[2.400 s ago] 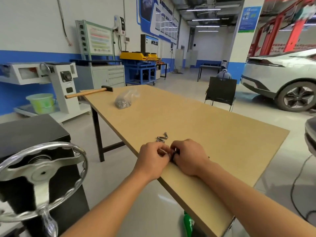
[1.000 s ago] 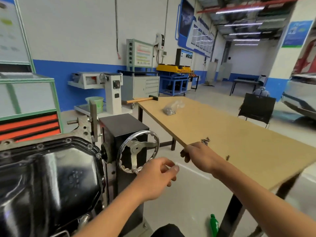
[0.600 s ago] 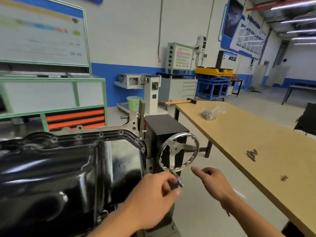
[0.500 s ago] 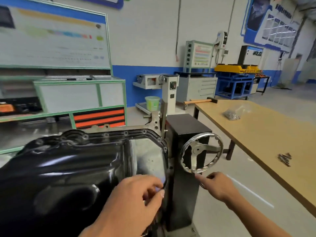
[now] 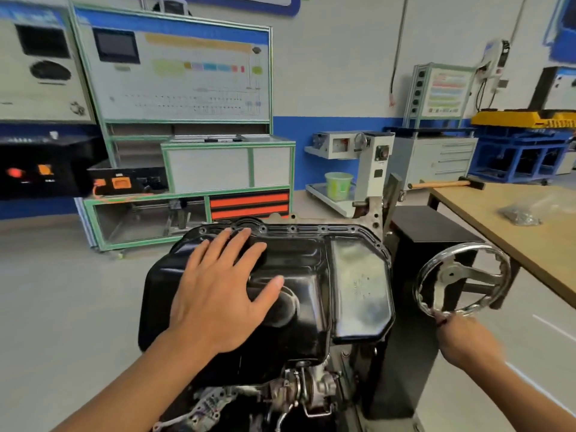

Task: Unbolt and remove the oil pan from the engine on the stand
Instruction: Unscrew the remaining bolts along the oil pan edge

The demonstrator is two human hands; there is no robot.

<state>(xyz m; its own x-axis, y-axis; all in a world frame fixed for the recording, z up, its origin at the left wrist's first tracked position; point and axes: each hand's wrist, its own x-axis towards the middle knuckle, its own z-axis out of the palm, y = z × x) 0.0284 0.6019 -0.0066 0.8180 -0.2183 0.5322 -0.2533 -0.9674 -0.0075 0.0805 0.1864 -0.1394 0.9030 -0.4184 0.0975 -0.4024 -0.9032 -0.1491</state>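
Palm pressure looks like the point of this step. The left hand lies flat with fingers spread on the black oil pan, grasping nothing. The right hand is blurred, but its fingers look curled around the lower rim of the handwheel.

The person seems about to turn the engine on the stand. The crank is best moved slowly, with the left palm kept down so a loosened pan cannot slide off. Whether any bolts remain in the flange cannot be told.

The pan sits on the engine's upturned face, with its bottom pointing up towards the camera. Its long axis runs left to right. The deep sump is at the engine's left end and the shallow part is at the right end, just beside the stand's black column.
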